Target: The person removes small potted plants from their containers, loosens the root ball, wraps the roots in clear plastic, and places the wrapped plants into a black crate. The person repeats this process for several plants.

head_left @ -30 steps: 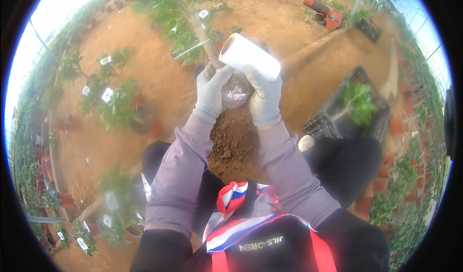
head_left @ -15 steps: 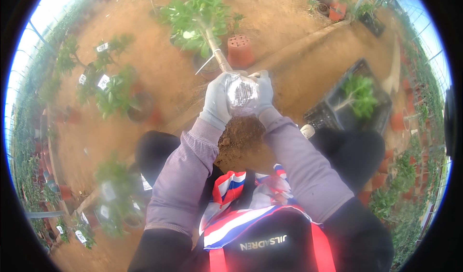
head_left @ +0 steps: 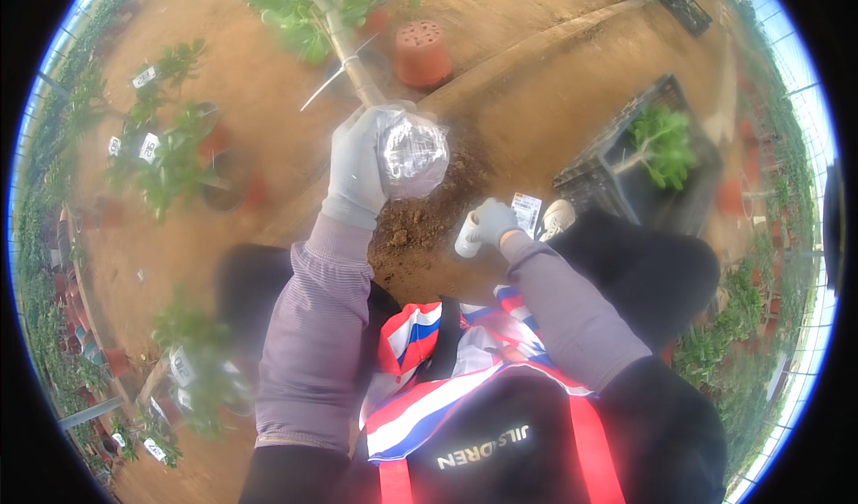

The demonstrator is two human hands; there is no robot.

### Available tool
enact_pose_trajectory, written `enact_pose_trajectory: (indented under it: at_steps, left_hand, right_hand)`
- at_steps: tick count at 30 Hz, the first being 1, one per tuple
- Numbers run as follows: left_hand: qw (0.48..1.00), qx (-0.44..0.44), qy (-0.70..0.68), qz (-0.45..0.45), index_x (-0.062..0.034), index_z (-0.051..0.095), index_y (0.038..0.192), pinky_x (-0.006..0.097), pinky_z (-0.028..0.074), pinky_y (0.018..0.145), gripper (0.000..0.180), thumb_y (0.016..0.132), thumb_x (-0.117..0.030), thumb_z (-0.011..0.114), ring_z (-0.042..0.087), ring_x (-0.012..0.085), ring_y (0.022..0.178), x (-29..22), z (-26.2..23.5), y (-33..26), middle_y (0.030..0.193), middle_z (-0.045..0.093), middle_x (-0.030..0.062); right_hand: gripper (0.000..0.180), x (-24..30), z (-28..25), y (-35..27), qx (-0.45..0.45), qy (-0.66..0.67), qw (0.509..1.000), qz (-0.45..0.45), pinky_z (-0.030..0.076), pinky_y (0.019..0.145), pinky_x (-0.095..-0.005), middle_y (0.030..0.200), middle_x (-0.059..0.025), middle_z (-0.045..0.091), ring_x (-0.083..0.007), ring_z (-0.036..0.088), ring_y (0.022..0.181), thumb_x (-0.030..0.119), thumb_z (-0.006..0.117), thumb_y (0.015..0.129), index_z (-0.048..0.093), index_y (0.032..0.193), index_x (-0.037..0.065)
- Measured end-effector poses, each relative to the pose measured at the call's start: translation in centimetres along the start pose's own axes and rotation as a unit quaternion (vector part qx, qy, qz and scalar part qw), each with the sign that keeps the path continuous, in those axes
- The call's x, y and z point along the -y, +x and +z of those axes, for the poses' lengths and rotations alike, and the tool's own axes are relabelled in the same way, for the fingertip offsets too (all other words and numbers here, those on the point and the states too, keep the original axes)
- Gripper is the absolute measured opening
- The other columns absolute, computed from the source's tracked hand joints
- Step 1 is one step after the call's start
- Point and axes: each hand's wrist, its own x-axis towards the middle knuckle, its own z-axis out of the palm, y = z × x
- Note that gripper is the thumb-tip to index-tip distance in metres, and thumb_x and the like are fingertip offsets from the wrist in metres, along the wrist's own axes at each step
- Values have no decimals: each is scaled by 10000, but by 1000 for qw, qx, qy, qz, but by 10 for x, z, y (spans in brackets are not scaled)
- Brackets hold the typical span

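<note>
My left hand [head_left: 356, 164], in a pale glove, is closed round the lower end of a leafy potted-type plant [head_left: 335, 35]. Its thick bare stem points away from me, with a thin white tie sticking out from it. Shiny clear film wraps the root end [head_left: 416, 157], which faces me. My gloved right hand [head_left: 493, 222] is lower and to the right, fingers closed on a small white cylinder [head_left: 466, 236]. Right beside those fingers is a white printed label [head_left: 525, 211]; whether it touches the hand I cannot tell. Loose brown soil [head_left: 407, 227] lies below the wrapped end.
A black crate [head_left: 617, 169] with a leafy plant [head_left: 663, 147] stands at the right. An upturned terracotta-coloured pot [head_left: 423, 54] sits ahead. Several tagged plants [head_left: 165, 147] are at the left. My shoe [head_left: 559, 219] shows near the crate.
My right hand has left the wrapped root end and dropped toward me, now holding the white cylinder. My left hand keeps the plant, shifted a little left. The printed label has come into sight.
</note>
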Motion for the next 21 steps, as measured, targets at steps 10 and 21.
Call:
enact_pose_trajectory:
  at_steps: [10, 21]
  left_hand:
    - [989, -116, 88, 10, 46, 618, 1053, 259, 519, 750, 220, 900, -113, 603, 618, 113, 847, 9, 11, 12, 961, 645, 77]
    - [996, -48, -22, 75, 17, 555, 1182, 294, 521, 843, 265, 988, -162, 568, 628, 157, 978, -7, 27, -13, 1134, 642, 131]
  right_hand:
    - [863, 105, -97, -59, -517, 239, 759, -315, 541, 899, -417, 1351, -240, 541, -393, 618, 1122, 135, 799, 788, 324, 1495, 0]
    - [709, 131, -100, -67, -552, 293, 700, -345, 551, 859, -377, 1140, -173, 621, -318, 670, 997, 194, 874, 703, 495, 1281, 38]
